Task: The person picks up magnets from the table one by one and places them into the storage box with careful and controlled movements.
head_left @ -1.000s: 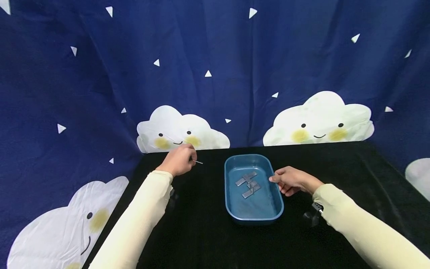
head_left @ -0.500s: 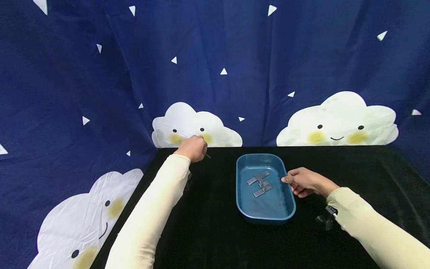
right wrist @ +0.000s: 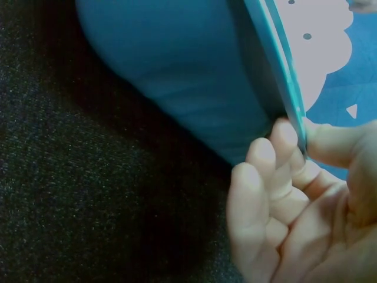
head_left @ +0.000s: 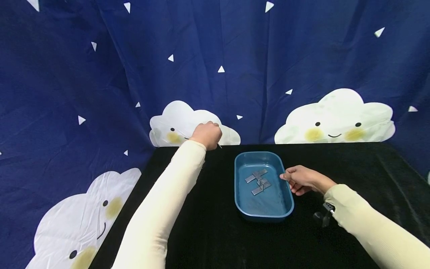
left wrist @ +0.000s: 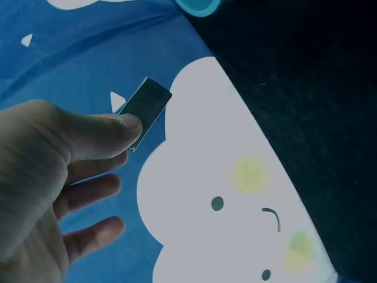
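Between thumb and finger, my left hand [head_left: 207,135] pinches a small flat grey metal block [left wrist: 147,106], held up left of the tray near the table's far edge. Its other fingers are spread apart in the left wrist view. My right hand [head_left: 304,180] grips the right rim of a blue rectangular tray [head_left: 263,216], thumb on the inner side and fingers outside, as the right wrist view shows. Inside the tray lie several similar grey metal blocks [head_left: 260,182], overlapping in a loose cluster toward the far half.
A black cloth [head_left: 215,231] covers the table under the tray. Behind it and to the left hangs a dark blue curtain [head_left: 188,74] printed with white clouds and triangles.
My left hand has moved away from me and toward the tray side, rising in view with the block in it. The right hand stays on the rim. The head view has shifted slightly.
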Demonstrator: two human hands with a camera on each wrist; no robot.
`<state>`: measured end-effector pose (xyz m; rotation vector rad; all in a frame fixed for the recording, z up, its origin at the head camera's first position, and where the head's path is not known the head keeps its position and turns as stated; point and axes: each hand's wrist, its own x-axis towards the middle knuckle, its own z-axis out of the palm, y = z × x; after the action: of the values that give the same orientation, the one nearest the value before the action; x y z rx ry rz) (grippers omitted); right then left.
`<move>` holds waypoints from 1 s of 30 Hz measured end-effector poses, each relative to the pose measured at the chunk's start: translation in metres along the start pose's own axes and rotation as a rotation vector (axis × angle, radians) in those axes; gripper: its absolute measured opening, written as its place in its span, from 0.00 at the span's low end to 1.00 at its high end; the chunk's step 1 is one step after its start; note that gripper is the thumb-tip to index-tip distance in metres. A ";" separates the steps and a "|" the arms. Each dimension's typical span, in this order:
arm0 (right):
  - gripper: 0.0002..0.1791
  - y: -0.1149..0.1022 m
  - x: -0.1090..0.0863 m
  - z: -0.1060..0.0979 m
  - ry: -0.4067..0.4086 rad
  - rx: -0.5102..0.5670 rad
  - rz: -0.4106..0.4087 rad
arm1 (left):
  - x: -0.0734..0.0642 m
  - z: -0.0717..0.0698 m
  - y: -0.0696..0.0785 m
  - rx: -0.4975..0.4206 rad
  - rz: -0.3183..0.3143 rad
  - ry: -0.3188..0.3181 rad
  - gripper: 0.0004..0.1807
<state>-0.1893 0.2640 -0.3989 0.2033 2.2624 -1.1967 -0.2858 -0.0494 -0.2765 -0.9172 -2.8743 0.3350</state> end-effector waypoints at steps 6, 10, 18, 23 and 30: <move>0.14 0.001 -0.003 -0.001 0.000 0.007 0.006 | 0.015 -0.008 0.021 0.063 0.026 0.013 0.07; 0.15 0.002 -0.004 0.000 0.009 -0.002 0.005 | 0.021 -0.011 0.033 0.035 0.050 0.011 0.07; 0.15 0.007 -0.003 0.000 -0.015 0.035 0.003 | 0.025 -0.011 0.057 -0.080 0.120 0.003 0.09; 0.15 0.006 -0.005 0.000 -0.012 0.037 0.006 | 0.029 -0.007 0.073 -0.102 0.157 0.011 0.08; 0.15 0.003 -0.004 0.003 -0.004 0.033 -0.020 | 0.032 -0.001 0.089 -0.101 0.171 0.021 0.09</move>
<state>-0.1838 0.2641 -0.3996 0.1920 2.2474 -1.2445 -0.2621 0.0406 -0.2959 -1.1805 -2.8227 0.1938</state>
